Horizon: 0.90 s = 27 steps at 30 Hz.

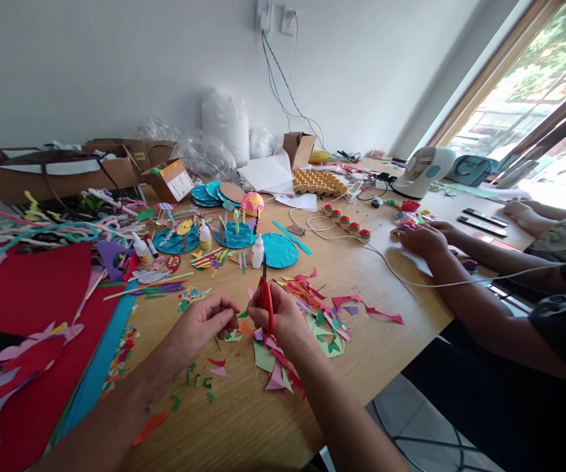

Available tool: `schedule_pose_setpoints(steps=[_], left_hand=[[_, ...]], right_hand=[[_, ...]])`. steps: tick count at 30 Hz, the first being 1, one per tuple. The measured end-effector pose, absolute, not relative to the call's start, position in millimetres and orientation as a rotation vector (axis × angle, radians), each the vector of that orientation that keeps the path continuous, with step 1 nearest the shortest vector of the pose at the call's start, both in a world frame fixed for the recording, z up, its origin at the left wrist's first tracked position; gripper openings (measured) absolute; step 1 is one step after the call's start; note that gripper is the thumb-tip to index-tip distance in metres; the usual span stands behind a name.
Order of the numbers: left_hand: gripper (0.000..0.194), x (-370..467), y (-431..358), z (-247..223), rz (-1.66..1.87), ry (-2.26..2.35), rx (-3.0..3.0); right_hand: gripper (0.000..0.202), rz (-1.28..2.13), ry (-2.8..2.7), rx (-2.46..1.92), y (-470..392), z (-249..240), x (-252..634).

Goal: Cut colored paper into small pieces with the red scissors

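My right hand is closed round the handles of red scissors, whose blades point up and away from me. Just left of it, my left hand is curled with thumb and fingertips close together; anything between them is too small to make out. Beneath and around both hands lie coloured paper scraps, green, pink, red and orange. Small dark green bits are scattered below my left hand. Beyond the scissors, a white glue bottle stands beside a round blue disc.
Red paper sheets and pipe cleaners cover the left side. Decorated blue discs stand behind my hands. A white cable crosses the right side, near other people's hands. An egg tray lies at the back.
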<state>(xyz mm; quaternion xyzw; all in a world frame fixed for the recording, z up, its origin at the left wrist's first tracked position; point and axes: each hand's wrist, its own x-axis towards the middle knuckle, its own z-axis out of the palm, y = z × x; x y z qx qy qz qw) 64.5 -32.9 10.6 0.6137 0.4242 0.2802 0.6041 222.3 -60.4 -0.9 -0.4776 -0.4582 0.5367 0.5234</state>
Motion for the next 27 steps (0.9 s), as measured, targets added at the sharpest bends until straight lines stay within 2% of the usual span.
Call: schedule_pose_setpoints(steps=[6, 11, 21, 27], left_hand=[[0.034, 60.5, -41.9, -2.6, 0.581, 0.880, 1.121], [0.025, 62.7, -40.1, -8.4, 0.586, 0.799, 0.961], [0.022, 53.9, -34.8, 3.4, 0.605, 1.058, 1.298], [0.019, 54.3, -37.2, 6.6, 0.600, 1.074, 1.414]], right_hand=[[0.011, 0.926, -1.366, -1.247, -66.6, -2.6, 216.1], [0.007, 0.705, -1.657, -1.270, -70.2, -5.6, 214.9], [0.010, 0.943, -1.297, -1.204, -70.6, -6.0, 229.8], [0.010, 1.108, -1.329, -1.293, -73.4, -9.8, 227.8]])
